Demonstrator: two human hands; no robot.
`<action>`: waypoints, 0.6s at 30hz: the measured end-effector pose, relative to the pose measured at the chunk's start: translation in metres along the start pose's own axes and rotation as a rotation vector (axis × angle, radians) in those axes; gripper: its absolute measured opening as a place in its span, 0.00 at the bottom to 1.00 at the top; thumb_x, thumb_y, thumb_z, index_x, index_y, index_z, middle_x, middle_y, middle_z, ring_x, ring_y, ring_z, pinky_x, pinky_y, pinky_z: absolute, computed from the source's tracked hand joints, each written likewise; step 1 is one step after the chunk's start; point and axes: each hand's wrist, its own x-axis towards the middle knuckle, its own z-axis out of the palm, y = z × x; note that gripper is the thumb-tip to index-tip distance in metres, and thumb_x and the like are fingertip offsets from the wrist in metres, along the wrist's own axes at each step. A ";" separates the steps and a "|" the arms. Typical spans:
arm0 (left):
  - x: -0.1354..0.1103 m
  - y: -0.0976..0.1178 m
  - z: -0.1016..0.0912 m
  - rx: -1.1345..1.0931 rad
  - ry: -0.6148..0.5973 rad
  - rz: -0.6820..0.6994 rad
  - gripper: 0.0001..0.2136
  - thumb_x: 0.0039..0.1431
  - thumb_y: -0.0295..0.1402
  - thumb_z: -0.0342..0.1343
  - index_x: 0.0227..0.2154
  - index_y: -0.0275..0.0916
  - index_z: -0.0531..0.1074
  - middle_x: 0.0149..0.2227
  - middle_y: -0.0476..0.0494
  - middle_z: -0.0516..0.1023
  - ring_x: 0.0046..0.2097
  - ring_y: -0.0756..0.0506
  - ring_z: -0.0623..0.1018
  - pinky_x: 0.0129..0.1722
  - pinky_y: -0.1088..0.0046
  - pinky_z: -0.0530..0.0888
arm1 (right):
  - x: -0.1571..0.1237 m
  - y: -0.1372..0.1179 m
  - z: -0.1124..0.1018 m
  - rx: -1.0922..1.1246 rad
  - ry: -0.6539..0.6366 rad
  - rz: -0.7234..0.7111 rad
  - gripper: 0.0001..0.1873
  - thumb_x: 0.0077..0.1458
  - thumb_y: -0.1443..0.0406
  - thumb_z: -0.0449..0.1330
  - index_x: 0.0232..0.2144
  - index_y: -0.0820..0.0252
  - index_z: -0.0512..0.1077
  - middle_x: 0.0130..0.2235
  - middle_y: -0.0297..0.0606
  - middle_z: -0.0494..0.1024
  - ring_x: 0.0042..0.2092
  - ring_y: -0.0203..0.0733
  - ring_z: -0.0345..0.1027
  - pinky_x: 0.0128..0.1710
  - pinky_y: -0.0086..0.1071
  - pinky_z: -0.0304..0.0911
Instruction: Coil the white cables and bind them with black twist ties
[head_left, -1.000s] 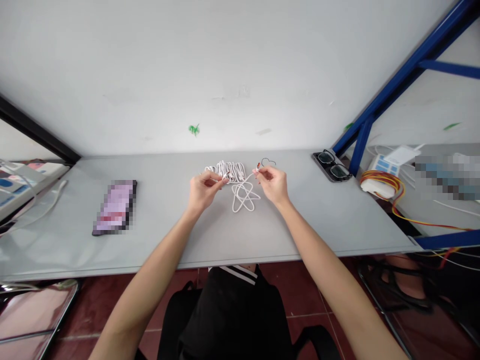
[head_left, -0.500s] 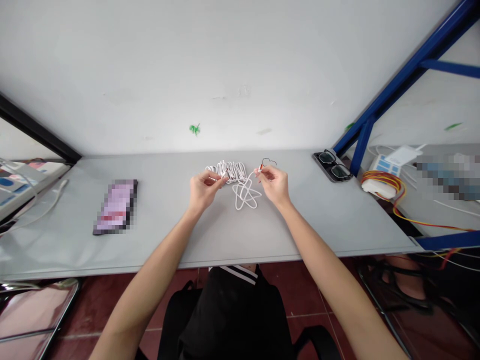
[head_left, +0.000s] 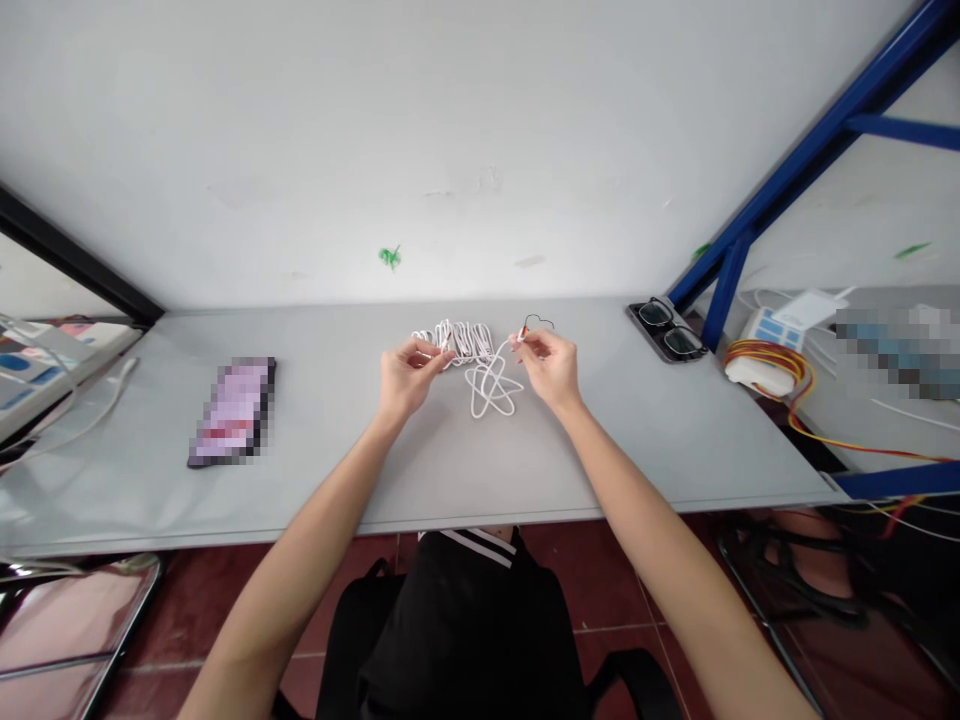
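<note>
A bundle of white cable (head_left: 459,343) lies folded in tight loops on the grey table top (head_left: 375,470). Looser loops of the same cable (head_left: 491,392) spread out below it in a star-like tangle. My left hand (head_left: 409,375) pinches the cable at the right end of the bundle. My right hand (head_left: 550,370) pinches a small red-and-white cable end (head_left: 520,335). A thin dark wire loop (head_left: 538,323) rises just beyond those fingertips.
A pixelated phone (head_left: 231,412) lies left on the table, with a white cable (head_left: 90,420) near the left end. Black glasses (head_left: 666,330) sit at the far right corner. Beyond the edge stand blue metal struts (head_left: 780,200) and red-yellow wires (head_left: 765,362).
My right hand has shifted slightly rightward, and my left hand has risen a little. The loose cable loops have changed shape slightly.
</note>
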 end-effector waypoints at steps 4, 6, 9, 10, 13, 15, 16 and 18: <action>0.000 0.006 0.000 0.012 0.008 -0.013 0.14 0.43 0.41 0.69 0.20 0.38 0.71 0.19 0.49 0.74 0.23 0.51 0.74 0.22 0.76 0.68 | 0.000 0.001 0.000 0.002 0.000 -0.005 0.18 0.53 0.50 0.62 0.24 0.57 0.71 0.26 0.35 0.75 0.27 0.38 0.69 0.28 0.33 0.66; 0.000 0.007 0.000 0.018 0.013 -0.014 0.14 0.43 0.41 0.68 0.20 0.38 0.71 0.19 0.49 0.74 0.22 0.51 0.74 0.21 0.76 0.67 | 0.001 0.000 0.000 -0.002 0.001 -0.014 0.18 0.53 0.50 0.62 0.24 0.57 0.71 0.25 0.35 0.75 0.26 0.37 0.68 0.28 0.33 0.65; 0.000 0.006 0.001 0.021 0.023 -0.010 0.14 0.43 0.41 0.68 0.20 0.38 0.71 0.18 0.49 0.74 0.22 0.51 0.73 0.20 0.76 0.66 | 0.001 -0.001 0.000 -0.010 0.006 -0.005 0.19 0.52 0.49 0.62 0.24 0.57 0.71 0.25 0.34 0.74 0.25 0.37 0.68 0.28 0.33 0.65; 0.000 0.006 0.001 0.018 0.024 -0.009 0.14 0.43 0.41 0.68 0.20 0.38 0.71 0.18 0.49 0.73 0.21 0.51 0.73 0.20 0.76 0.65 | 0.002 0.000 0.000 -0.010 0.006 0.000 0.19 0.52 0.49 0.62 0.24 0.57 0.71 0.25 0.34 0.74 0.25 0.37 0.68 0.27 0.33 0.65; 0.000 0.008 0.002 0.007 0.029 -0.005 0.15 0.42 0.42 0.68 0.20 0.38 0.70 0.18 0.50 0.73 0.21 0.51 0.73 0.20 0.77 0.65 | 0.002 0.000 0.001 -0.006 -0.001 0.002 0.19 0.52 0.48 0.62 0.24 0.57 0.71 0.25 0.34 0.74 0.25 0.37 0.68 0.28 0.33 0.65; 0.000 0.009 0.002 0.001 0.038 -0.010 0.15 0.42 0.41 0.68 0.20 0.38 0.70 0.17 0.50 0.73 0.22 0.51 0.74 0.20 0.77 0.66 | 0.002 -0.001 0.001 -0.010 -0.006 -0.001 0.19 0.52 0.48 0.62 0.24 0.57 0.71 0.25 0.34 0.74 0.25 0.37 0.68 0.28 0.33 0.65; 0.000 0.009 0.002 -0.002 0.043 -0.014 0.14 0.42 0.41 0.68 0.20 0.38 0.70 0.17 0.50 0.72 0.22 0.51 0.74 0.21 0.77 0.66 | 0.002 -0.001 0.001 -0.009 -0.006 -0.003 0.19 0.52 0.48 0.62 0.24 0.57 0.71 0.24 0.34 0.74 0.25 0.37 0.68 0.28 0.33 0.65; 0.000 0.010 0.002 -0.004 0.050 -0.022 0.14 0.42 0.40 0.68 0.20 0.38 0.70 0.17 0.50 0.73 0.22 0.51 0.74 0.21 0.77 0.66 | 0.002 -0.003 0.000 0.002 -0.003 -0.002 0.19 0.52 0.48 0.62 0.24 0.57 0.71 0.24 0.35 0.74 0.25 0.37 0.68 0.28 0.33 0.65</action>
